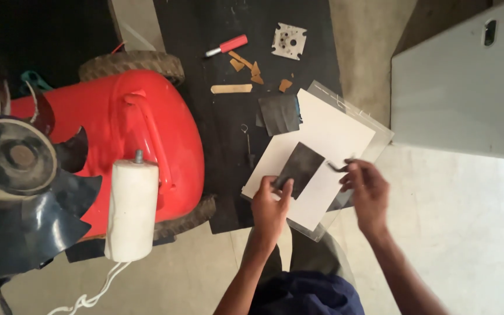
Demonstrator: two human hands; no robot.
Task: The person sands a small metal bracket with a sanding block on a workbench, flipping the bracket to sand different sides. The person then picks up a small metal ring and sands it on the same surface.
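A: Head view, looking down. Left hand [269,204] pinched on the lower corner of a dark sheet [300,169], pressed flat on a white board [328,149]. Right hand [368,189] closed narrowly around a small dark strip [339,167], raised just beside the board's right edge.

B: And the feel of that dark sheet?

A: Judged thin, light and floppy, probably rubbery; likely to curl if lifted by one corner. Best taken at an edge or corner, as held here. Strip judged equally limp and easy to drop.

B: Anything under the board?

A: Clear plastic sheet [374,125] showing beneath it, both resting partly on a black mat [217,116], partly on pale floor [468,233].

B: Other things about?

A: Second dark piece [279,114] at the board's upper left corner. Further up on the mat: red-handled knife [227,45], tan scraps [242,60], a tan stick [231,88], a white square plate with holes [289,41]. To the left, a red tank [147,134] with wheels, a white cylinder [131,210] in front, black fan blades [24,192] at far left. Grey panel [468,81] at upper right.

B: Any containers?

A: Only the red tank, closed; contents impossible to tell.
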